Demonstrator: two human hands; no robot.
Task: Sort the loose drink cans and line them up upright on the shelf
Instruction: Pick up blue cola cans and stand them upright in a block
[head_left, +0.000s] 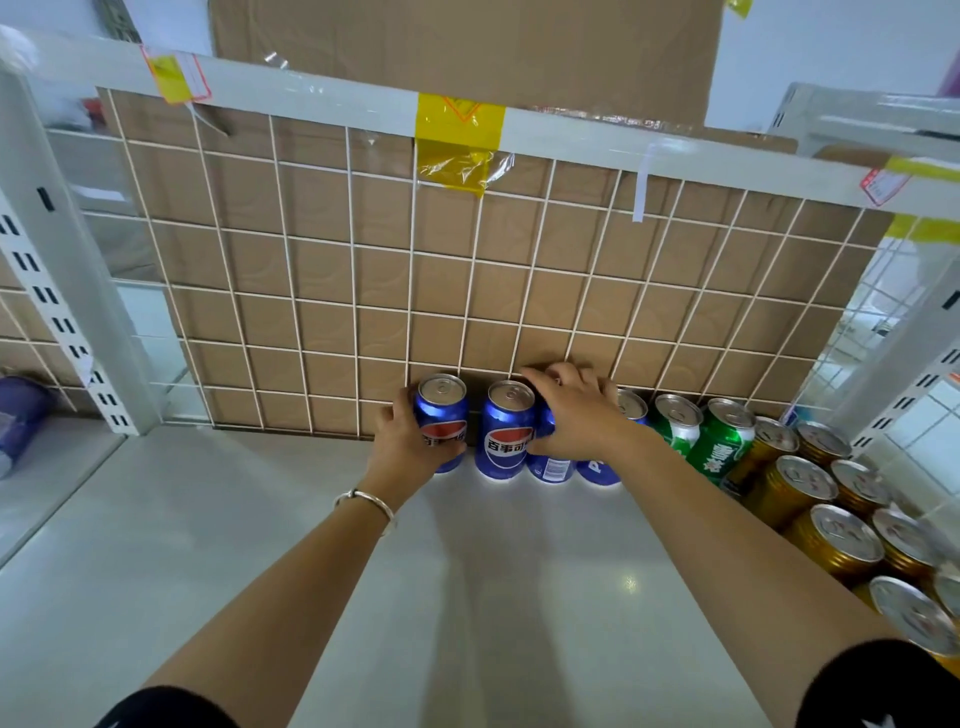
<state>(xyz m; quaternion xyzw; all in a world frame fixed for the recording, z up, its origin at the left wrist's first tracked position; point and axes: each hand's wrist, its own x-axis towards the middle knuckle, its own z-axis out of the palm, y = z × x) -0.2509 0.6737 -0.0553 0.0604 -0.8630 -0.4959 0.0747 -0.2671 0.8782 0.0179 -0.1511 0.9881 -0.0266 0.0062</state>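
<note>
A row of upright cans stands against the wire-grid back of the white shelf (260, 519). My left hand (402, 441) grips the leftmost blue can (441, 410). Right of it a second blue can (506, 431) stands free. My right hand (571, 410) lies over the top of a third blue can (550, 465), fingers curled round it, and hides most of it. A fourth blue can (597, 470) shows under my wrist. Two green cans (719, 439) follow on the right.
Several gold cans (795, 483) stand packed in rows at the shelf's right end. The wire grid (363, 260) backed with cardboard closes the rear. White slotted uprights (62, 291) frame both sides. A purple object (21, 410) sits on the neighbouring shelf at the left.
</note>
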